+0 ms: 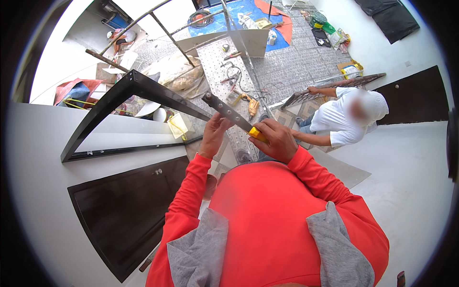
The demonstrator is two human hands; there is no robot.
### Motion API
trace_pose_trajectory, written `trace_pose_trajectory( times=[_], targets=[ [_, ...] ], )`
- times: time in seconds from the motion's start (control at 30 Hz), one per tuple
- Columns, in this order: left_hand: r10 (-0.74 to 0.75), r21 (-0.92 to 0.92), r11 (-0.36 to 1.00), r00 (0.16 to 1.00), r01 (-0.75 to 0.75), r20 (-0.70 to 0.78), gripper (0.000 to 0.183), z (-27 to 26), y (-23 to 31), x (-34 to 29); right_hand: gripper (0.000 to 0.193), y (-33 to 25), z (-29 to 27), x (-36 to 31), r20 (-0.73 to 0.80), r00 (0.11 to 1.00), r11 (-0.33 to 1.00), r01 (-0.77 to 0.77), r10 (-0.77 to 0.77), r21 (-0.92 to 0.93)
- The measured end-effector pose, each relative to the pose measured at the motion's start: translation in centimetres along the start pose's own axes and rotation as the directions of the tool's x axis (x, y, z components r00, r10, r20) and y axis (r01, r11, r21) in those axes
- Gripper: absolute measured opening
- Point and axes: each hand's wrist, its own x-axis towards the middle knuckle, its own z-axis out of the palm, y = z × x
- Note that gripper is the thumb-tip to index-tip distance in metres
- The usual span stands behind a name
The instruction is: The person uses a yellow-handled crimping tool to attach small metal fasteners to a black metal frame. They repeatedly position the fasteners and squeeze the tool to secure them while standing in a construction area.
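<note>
A dark flat metal bar [228, 111] with round holes or studs slants in front of my chest. My right hand [278, 139] is closed around a small yellow object [257, 134] at the bar's near end; most of it is hidden by my fingers, so its kind is unclear. My left hand [215, 135] is beside the bar, fingers raised and apart; whether they touch it is unclear. Left of that hand stands a black metal frame [107, 103], one arm of which runs behind my fingers.
Below me, a perforated metal plank [216, 69] carries a yellow drill [252, 105], cables and hand tools. Scaffold pipes [126, 27] rise ahead. At right, a co-worker in a white shirt [342, 115] grips a dark metal grille [306, 95]. A dark door [129, 210] lies lower left.
</note>
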Motion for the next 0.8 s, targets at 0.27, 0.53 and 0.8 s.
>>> trace_pose_trajectory(
  times=[0.27,0.53,0.8],
  targets=[
    [-0.019,-0.291,0.956,0.999,0.029,0.037,0.031,2.4,1.4,-1.5,0.04,0.6,0.5,0.2,-0.059,0.997,0.999,0.042,-0.041,0.015],
    [0.017,-0.223,0.975,0.999,-0.007,0.039,0.037,2.6,2.2,-1.8,0.04,1.4,1.1,-0.1,-0.075,0.992,0.994,0.107,-0.105,0.017],
    [-0.009,-0.256,0.967,0.998,-0.007,-0.06,0.045,2.1,0.8,-1.1,0.043,0.6,0.4,1.5,-0.025,0.998,0.953,-0.055,0.066,0.299]
  ],
)
